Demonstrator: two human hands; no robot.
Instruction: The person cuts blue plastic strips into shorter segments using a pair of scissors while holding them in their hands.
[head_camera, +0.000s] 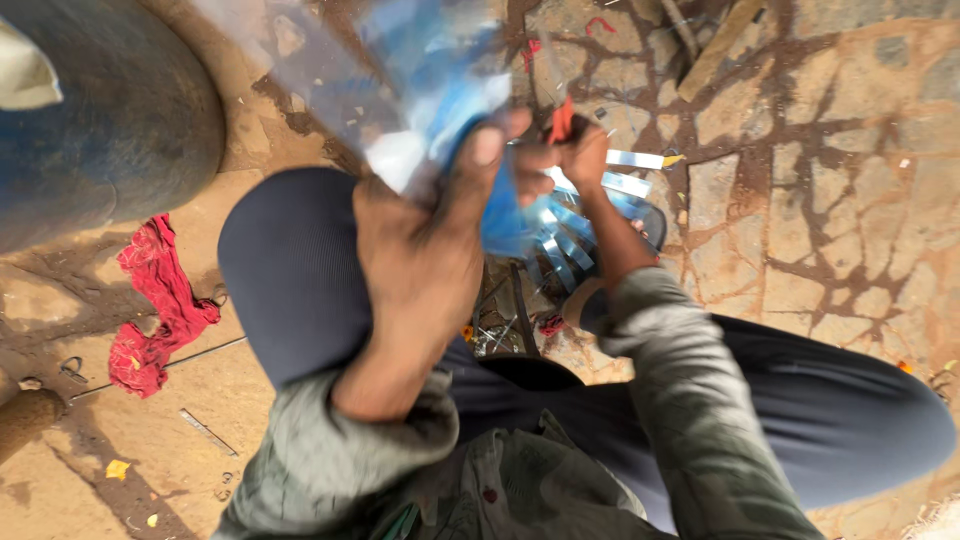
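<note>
My left hand (425, 250) is closed around a clear and blue plastic bag (420, 80), held up close to the camera above my left knee. The bag is blurred and its contents cannot be made out. My right hand (575, 150) is just to the right of it, fingers pinched on a small red thing (562, 120) at the bag's edge. Below the hands lies a blue sandal (590, 240) with pale straps, worn on a foot.
A large dark tyre (110, 130) fills the upper left. A red rag (155, 300) lies on the dirt floor beside a thin metal rod (205, 352). Cracked stone paving (830, 200) spreads to the right, with a wooden stick (720, 45) on it.
</note>
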